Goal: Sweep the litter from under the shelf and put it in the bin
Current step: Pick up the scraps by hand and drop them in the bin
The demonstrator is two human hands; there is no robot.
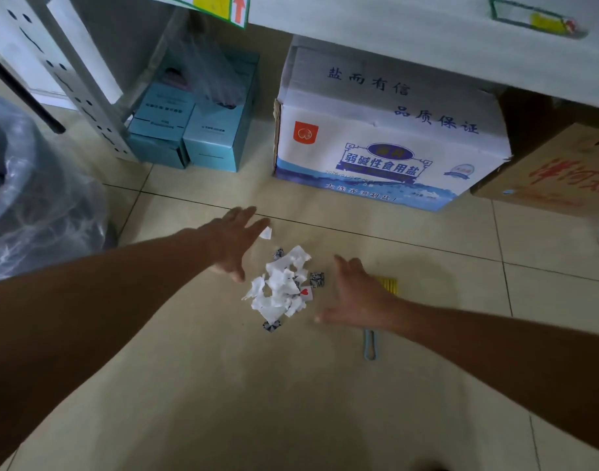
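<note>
A small pile of torn paper litter (284,287) lay on the tiled floor (196,385), out in front of the shelf (427,39) and between the person's two hands. The left hand (235,243) hovered over the pile's far left side, palm down, fingers (248,217) spread and holding nothing; one stray white scrap (266,232) lay just beside its fingertips. The right hand (357,297) sat to the pile's right, fingers loosely spread, thumb pointing toward the scraps, also empty. Whether either hand touched the paper could not be told. Under the right wrist lay a small brush (388,287) with yellow bristles and a blue handle. A white carton (386,144) and blue boxes (192,130) stood beneath the shelf, well apart from the pile. A bin lined with clear plastic (29,185) stood at the left.
</note>
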